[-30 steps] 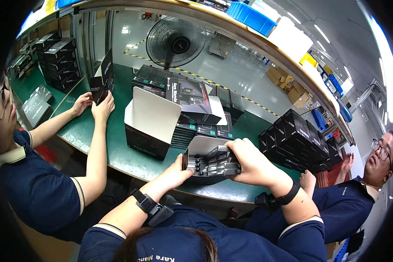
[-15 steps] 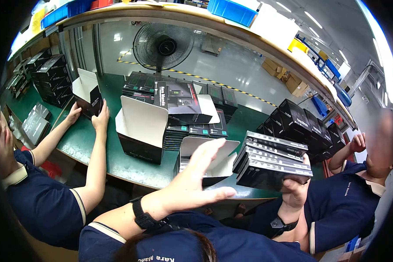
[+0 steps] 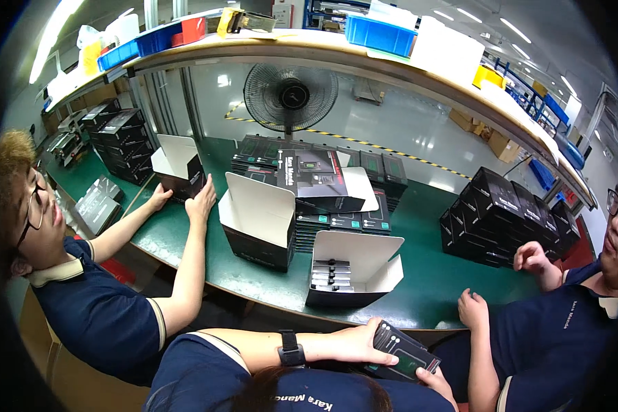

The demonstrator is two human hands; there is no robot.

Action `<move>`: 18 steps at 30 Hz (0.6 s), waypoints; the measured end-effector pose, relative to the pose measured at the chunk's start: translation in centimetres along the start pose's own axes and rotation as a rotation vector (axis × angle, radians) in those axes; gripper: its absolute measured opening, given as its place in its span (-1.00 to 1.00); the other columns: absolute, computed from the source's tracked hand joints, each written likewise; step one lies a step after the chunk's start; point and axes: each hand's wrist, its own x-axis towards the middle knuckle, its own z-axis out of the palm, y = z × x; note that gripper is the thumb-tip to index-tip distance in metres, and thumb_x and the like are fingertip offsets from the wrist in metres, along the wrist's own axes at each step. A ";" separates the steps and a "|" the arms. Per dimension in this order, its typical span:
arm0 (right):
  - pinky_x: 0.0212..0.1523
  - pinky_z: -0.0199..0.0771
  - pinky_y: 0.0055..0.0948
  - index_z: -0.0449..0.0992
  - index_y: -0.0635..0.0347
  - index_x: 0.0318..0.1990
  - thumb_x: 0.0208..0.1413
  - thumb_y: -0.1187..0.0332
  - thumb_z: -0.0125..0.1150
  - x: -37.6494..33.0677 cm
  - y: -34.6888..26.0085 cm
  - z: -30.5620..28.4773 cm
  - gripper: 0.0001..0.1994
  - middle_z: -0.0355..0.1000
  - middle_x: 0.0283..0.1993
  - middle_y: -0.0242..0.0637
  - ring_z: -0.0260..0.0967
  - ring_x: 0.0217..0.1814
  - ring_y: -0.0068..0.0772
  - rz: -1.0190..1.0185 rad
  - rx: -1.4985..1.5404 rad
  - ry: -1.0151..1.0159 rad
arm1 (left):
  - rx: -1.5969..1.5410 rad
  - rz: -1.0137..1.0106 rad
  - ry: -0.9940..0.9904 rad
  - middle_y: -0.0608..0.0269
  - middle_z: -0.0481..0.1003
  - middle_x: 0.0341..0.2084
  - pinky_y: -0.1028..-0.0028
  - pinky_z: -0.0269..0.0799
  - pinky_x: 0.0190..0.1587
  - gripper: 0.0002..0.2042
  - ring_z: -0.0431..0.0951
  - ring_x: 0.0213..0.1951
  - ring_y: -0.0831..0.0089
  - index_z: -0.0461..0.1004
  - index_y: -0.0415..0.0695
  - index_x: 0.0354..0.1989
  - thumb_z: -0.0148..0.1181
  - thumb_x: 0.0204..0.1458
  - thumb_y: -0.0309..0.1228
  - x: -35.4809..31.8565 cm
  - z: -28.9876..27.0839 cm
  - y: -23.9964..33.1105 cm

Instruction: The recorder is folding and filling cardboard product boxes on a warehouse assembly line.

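Note:
Close to my body, a small stack of flat black boxes (image 3: 406, 351) with a green outline on the top face is held tilted between both hands. My left hand (image 3: 365, 341) grips its left end, thumb on top. My right hand (image 3: 436, 384) is closed on the near right corner, partly cut by the lower edge of the picture. Just beyond, on the table edge, stands an open black carton (image 3: 350, 299) with white flaps up. Several thin boxes (image 3: 331, 275) stand in its left part; its right part shows bare white wall.
Left of it stands another open carton (image 3: 257, 250). Behind are piles of flat boxes (image 3: 374, 218) with a carton (image 3: 316, 180) on top. A co-worker's hands (image 3: 200, 199) hold an open box at left; another person's hand (image 3: 472, 310) is at right, near stacked black cartons (image 3: 494, 206).
The stack has come down from beside the carton toward my body and turned its top face up. My left hand, open before, has closed on it. The view has shifted.

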 end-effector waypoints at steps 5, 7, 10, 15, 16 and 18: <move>0.08 0.32 -0.30 0.29 0.16 0.12 0.11 0.02 -0.10 1.1 0.3 0.8 -0.48 0.35 0.05 -0.11 0.32 0.06 -0.19 0.284 0.311 0.312 | 0.022 -0.004 -0.012 -0.25 0.38 -0.15 0.39 0.37 -0.04 -0.10 0.44 -0.10 0.20 0.02 -0.51 0.02 0.33 -0.18 0.05 -0.4 0.5 0.7; 0.06 0.36 -0.28 0.34 0.16 0.06 0.15 -0.18 -0.27 2.6 0.5 1.1 -0.39 0.39 0.00 -0.18 0.35 0.02 -0.24 0.288 0.415 0.405 | 0.038 0.001 0.000 -0.24 0.41 -0.22 0.42 0.42 -0.14 -0.09 0.48 -0.19 0.20 0.02 -0.56 -0.02 0.34 -0.21 0.05 -0.1 1.0 0.7; 0.23 0.18 -0.23 0.02 0.11 0.33 0.27 -0.12 -0.36 2.6 -0.1 3.3 -0.38 0.17 0.26 -0.15 0.15 0.25 -0.21 0.270 0.364 0.482 | 0.061 0.017 0.050 -0.27 0.36 -0.17 0.40 0.37 -0.07 -0.05 0.43 -0.10 0.17 0.03 -0.59 0.00 0.32 -0.23 0.10 0.0 1.1 -0.8; 0.07 0.28 -0.42 0.29 0.13 0.00 0.09 0.24 -0.12 26.4 -19.6 14.5 -0.66 0.27 0.17 -0.17 0.22 0.20 -0.35 -0.272 -0.471 -0.129 | -0.187 0.211 0.475 -0.25 0.11 0.15 0.26 0.09 0.21 -0.07 0.14 0.20 0.13 -0.11 -0.34 0.27 0.17 -0.06 0.13 -1.4 1.5 -4.3; 0.03 0.31 -0.46 0.36 0.14 -0.08 0.04 0.33 -0.06 27.1 -20.5 10.3 -0.73 0.29 0.15 -0.18 0.23 0.18 -0.38 -0.434 -0.668 -0.157 | -0.184 0.134 0.472 -0.23 0.02 0.21 0.27 0.09 0.21 -0.12 0.09 0.23 0.15 -0.14 -0.24 0.31 0.13 0.00 0.09 -1.9 1.8 -2.9; -0.04 0.36 -0.56 0.49 0.15 -0.25 -0.05 0.51 0.05 30.8 -17.9 6.5 -0.82 0.34 0.10 -0.19 0.26 0.16 -0.45 -0.718 -1.051 -0.404 | -0.291 0.262 0.449 -0.15 0.08 0.15 0.35 0.14 0.16 -0.25 0.16 0.16 0.19 -0.01 -0.19 0.27 0.09 0.05 0.05 -3.2 1.8 -2.7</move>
